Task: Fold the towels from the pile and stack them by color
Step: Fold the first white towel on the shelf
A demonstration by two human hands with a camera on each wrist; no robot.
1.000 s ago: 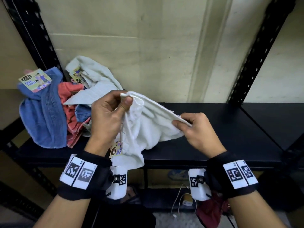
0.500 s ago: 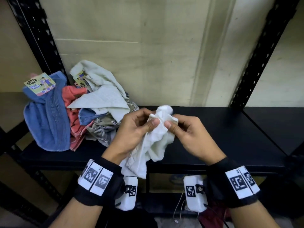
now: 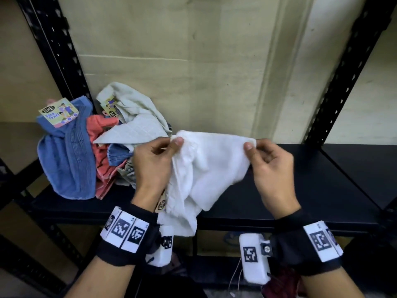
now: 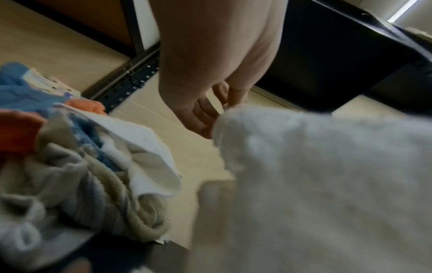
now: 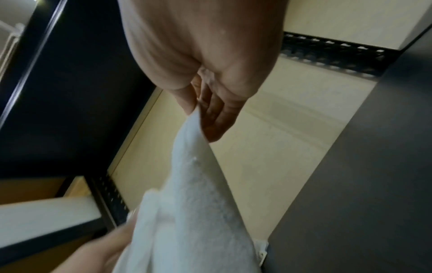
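White terry, a towel, is stretched between the two hands above the front of the black shelf. The left hand pinches one top corner between thumb and forefinger; the right hand pinches the other corner the same way, its remaining fingers loosely curled. Half a second ago the hands were nearly touching, bunching the cloth into a lump; now they stand well apart and the top edge runs fairly taut from one to the other. The lower part hangs crumpled under the left hand, past the shelf's front edge, with a paper tag showing beside that wrist.

I judge that the towel is being opened out so its edges can be found, which means folding proper has not begun. The bottom corners are not visible, so another shake or a lay-down on the shelf seems needed before a clean fold.

The pile sits at the left end of the shelf, against the wall: a blue towel with a card label, a coral towel, and a pale towel on top. No folded stack is visible anywhere, so the task looks to be at its very start.
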